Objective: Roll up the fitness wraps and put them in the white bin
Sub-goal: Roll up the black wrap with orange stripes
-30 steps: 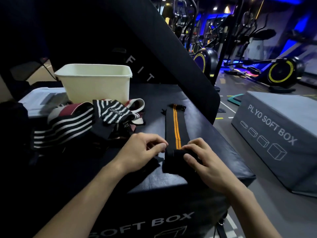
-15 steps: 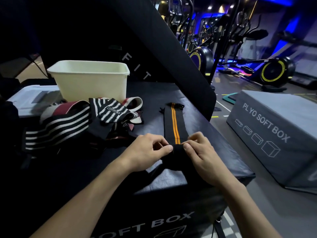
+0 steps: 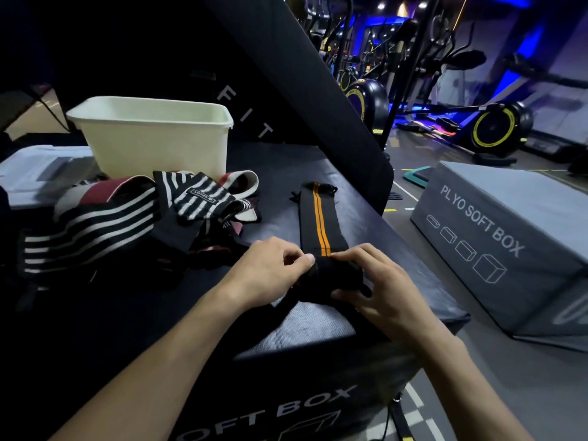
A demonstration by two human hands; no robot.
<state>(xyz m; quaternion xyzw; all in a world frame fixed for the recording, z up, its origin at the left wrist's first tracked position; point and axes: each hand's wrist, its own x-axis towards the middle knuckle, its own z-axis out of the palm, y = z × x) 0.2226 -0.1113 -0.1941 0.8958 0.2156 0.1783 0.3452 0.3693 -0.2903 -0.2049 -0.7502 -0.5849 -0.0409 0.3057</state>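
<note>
Rolling is the step in hand: the black wrap with the orange stripe (image 3: 321, 218) lies flat along the top of the dark soft box (image 3: 318, 326), and its near end is already turned up into a short roll (image 3: 331, 275) held between both hands. The unrolled length runs straight away from the grip toward the box's far edge, where its frayed end sits.

The left hand (image 3: 270, 272) pinches the left end of the roll, thumb and forefinger closed on the fabric and the other fingers curled under. The right hand (image 3: 378, 288) is cupped over the right end, fingers arched across the top and thumb tucked along the near side, so both hands are closed on the same bundle. Both forearms reach in from below, wrists low over the box top.

The next move, as I judge it, calls for turning the roll forward along the stripe while keeping the edges even so it does not cone out to one side.

Left of the grip and a little beyond it lies a heap of striped wraps (image 3: 105, 218), not yet rolled. Behind that heap, well beyond the hands, stands the white bin (image 3: 152, 141); its inside cannot be seen from here.
</note>
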